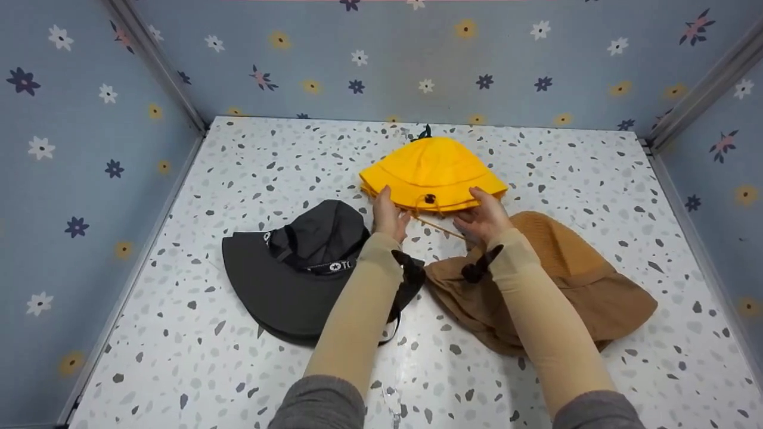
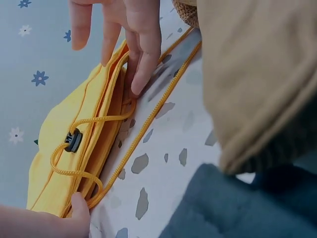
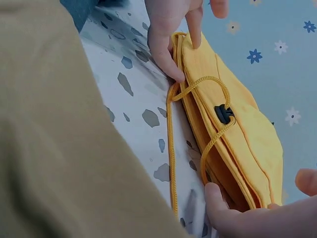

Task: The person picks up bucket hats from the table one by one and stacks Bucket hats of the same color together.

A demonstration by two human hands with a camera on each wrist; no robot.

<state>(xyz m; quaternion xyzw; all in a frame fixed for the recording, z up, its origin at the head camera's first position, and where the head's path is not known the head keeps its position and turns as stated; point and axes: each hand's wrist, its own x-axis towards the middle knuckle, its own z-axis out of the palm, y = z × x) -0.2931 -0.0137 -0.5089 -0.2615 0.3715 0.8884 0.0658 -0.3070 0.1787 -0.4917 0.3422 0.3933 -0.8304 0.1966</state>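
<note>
A yellow bucket hat [image 1: 438, 164] lies flattened at the far middle of the table, with a dark green leafy tip at its crown. Its yellow drawstring [image 3: 172, 148] runs through a black toggle [image 3: 224, 114] and trails onto the table. My left hand [image 1: 390, 215] touches the left end of the brim, fingers fairly straight. At the right end, my right hand [image 1: 486, 215] has its thumb raised off the hat in the right wrist view and fingers at the lower brim edge. A black wide-brimmed hat [image 1: 280, 298] lies beside my left forearm. A brown hat [image 1: 608, 292] lies partly under my right forearm.
The speckled white table [image 1: 179, 369] is bounded by a flowered blue panel [image 1: 393, 59] at the back and panels on both sides. Dark objects sit at both wrists, above the near hats. Lettering marks the black hat's band.
</note>
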